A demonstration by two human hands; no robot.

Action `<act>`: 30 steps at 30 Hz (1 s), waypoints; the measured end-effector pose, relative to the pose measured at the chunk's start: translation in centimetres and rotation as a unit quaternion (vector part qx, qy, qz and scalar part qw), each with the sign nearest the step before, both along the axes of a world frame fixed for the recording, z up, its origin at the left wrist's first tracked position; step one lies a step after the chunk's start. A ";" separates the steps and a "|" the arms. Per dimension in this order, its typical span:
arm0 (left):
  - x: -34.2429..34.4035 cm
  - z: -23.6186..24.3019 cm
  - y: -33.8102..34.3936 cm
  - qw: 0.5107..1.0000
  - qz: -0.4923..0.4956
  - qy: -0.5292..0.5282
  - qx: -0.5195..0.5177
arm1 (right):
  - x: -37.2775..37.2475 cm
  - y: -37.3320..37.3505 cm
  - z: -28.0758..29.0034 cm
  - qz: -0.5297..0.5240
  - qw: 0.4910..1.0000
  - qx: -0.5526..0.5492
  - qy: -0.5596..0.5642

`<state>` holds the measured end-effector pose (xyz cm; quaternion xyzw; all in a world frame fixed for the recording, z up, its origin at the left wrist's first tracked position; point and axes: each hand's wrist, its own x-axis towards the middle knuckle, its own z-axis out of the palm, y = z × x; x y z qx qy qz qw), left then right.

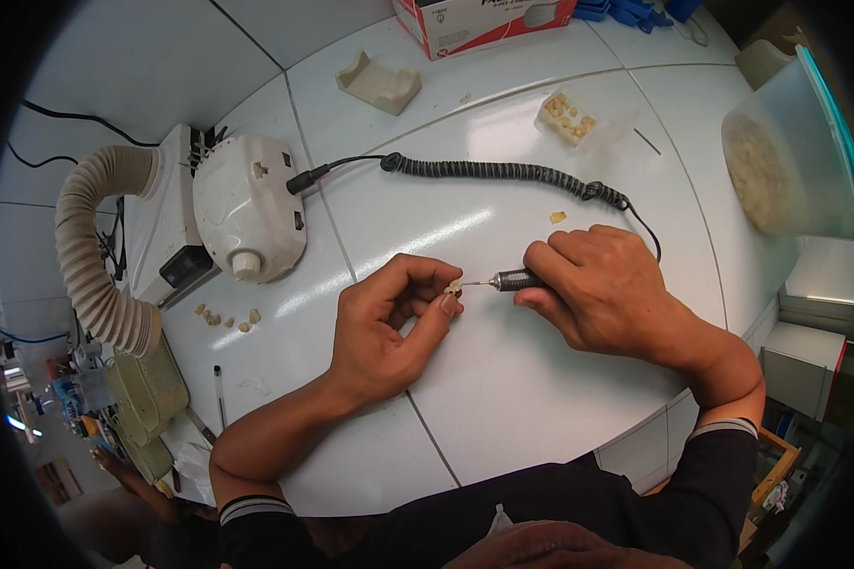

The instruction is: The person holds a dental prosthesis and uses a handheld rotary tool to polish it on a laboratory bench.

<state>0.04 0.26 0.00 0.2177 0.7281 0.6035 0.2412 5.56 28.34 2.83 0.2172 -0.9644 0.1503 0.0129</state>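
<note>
Yellowish-beige small piece [454, 287]: held above the counter [512, 389], pinched between thumb and fingertips of the left hand [384, 327]. Black rotary handpiece [516, 280] with thin metal bit [477, 284]: grasped in the right hand [603, 289], the bit directed at the piece; whether it is spinning cannot be told.

Hazards, as judged: slip of the bit, likely to be caused by the piece's smallness and uneven surface; the left fingertips, placed just beside the bit, could then be nicked. Ejection of the piece, should the pinch be loosened or the bit be caught. Cracking, should too much side pressure be applied. Drag on the handpiece, should the coiled black cord [503, 171], connected to the white control unit [251, 204], be pulled taut. Loss of stock: one loose fragment [558, 217], found near the right hand, could be swept aside by the knuckles
</note>
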 end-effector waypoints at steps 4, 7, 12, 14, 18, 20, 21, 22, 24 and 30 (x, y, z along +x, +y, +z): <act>0.0 -0.1 -0.1 1.000 0.004 -0.001 0.009 | 0.0 0.0 -0.1 0.003 1.000 -0.003 0.003; 0.1 0.1 0.0 1.000 0.012 -0.014 0.012 | -0.1 0.0 0.0 -0.001 1.000 0.004 0.004; 0.1 0.0 0.0 1.000 0.019 -0.019 0.016 | -0.1 0.0 -0.1 0.004 1.000 0.002 0.010; 0.1 0.0 0.0 0.999 0.021 -0.022 0.010 | -0.1 0.0 -0.1 0.005 1.000 0.000 0.012; 0.1 0.0 0.0 0.999 0.022 -0.028 0.014 | -0.1 0.0 0.0 0.003 1.000 0.001 0.003; 0.2 0.0 0.0 0.999 0.024 -0.033 0.016 | -0.1 0.1 0.0 0.004 1.000 0.003 0.001; 0.2 0.0 0.0 0.999 0.024 -0.033 0.017 | -0.1 0.1 0.0 0.005 1.000 0.006 -0.001; 0.1 0.0 0.0 0.999 0.024 -0.032 0.018 | -0.1 0.1 0.0 0.004 1.000 0.006 -0.001; 0.1 -0.1 0.0 0.999 0.023 -0.032 0.020 | 0.0 0.1 0.0 0.004 1.000 0.004 -0.005; 0.1 -0.2 -0.1 1.000 0.011 -0.012 0.014 | -0.1 0.1 0.2 0.005 1.000 0.001 -0.005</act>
